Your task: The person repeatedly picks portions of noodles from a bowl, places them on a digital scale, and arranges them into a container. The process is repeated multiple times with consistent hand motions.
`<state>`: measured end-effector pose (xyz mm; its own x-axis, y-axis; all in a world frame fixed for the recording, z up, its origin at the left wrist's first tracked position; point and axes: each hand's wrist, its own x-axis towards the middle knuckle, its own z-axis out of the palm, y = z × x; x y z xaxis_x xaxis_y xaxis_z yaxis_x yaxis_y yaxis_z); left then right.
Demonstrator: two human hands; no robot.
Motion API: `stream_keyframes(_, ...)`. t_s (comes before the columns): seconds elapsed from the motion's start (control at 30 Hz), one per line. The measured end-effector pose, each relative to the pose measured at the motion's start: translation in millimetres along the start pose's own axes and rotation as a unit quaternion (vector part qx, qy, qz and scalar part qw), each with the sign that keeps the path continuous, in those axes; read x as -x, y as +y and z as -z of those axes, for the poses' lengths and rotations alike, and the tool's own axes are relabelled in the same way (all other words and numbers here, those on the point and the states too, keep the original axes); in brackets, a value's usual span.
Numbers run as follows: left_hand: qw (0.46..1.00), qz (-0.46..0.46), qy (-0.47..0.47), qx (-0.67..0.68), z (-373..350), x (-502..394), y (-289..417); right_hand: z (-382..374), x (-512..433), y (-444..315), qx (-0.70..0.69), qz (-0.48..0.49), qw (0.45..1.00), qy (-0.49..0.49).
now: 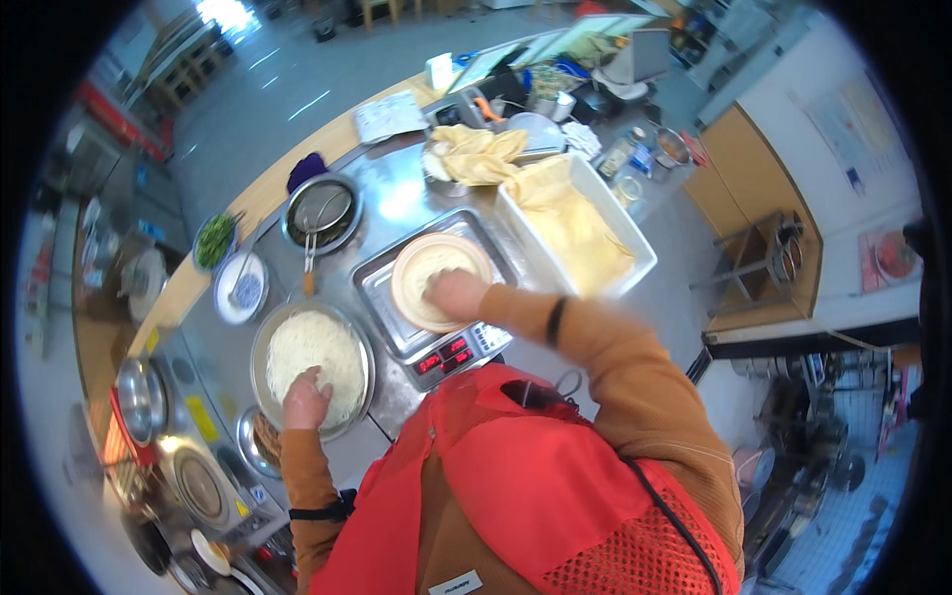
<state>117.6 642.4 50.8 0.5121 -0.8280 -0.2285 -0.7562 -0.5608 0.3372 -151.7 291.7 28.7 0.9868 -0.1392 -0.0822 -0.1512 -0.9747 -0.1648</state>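
My left hand (307, 398) rests with its fingers on white thin noodles (316, 353) in a wide metal basin (260, 327); whether it grips any is not clear. My right hand (455, 291) reaches into a round bowl (401, 260) with a tan rim, its fingertips at pale contents that look like noodles. That bowl stands in a rectangular metal tray (362, 279) on a digital scale (455, 355) with lit red digits. The fingers of the right hand are curled and partly hidden, so a hold cannot be made out.
Right of the scale, a white plastic tub (645, 260) holds yellowish sheets. Behind are a wire strainer (320, 208) over a metal bowl, chopped greens (214, 239) in a bowl, and a blue-and-white bowl (242, 286) with a ladle. A metal bowl of brown food (264, 439) sits beside my left forearm.
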Motion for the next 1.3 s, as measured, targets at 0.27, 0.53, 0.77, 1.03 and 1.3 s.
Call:
stream_keyframes(0.27,0.938,-0.329,0.072,0.086,-14.0,-96.3,193.8,27.5,55.3,19.1,-0.218,0.022,0.957,0.193)
stream_keyframes(0.53,0.906,-0.404,-0.044,-0.117,-83.0,-163.6,260.9,30.0,166.9,61.4,-0.286,-0.124,0.913,0.263)
stream_keyframes(0.77,0.929,-0.311,-0.115,-0.167,-102.3,-188.4,260.0,8.8,208.1,83.6,-0.318,-0.16,0.891,0.283)
stream_keyframes(1.03,0.947,-0.28,-0.156,0.038,-43.5,-171.5,281.3,16.4,201.3,96.4,-0.326,-0.121,0.895,0.278)
stream_keyframes(1.3,0.919,-0.381,-0.017,0.1,-2.3,-141.4,310.8,58.9,141.0,76.4,-0.352,-0.03,0.881,0.314)
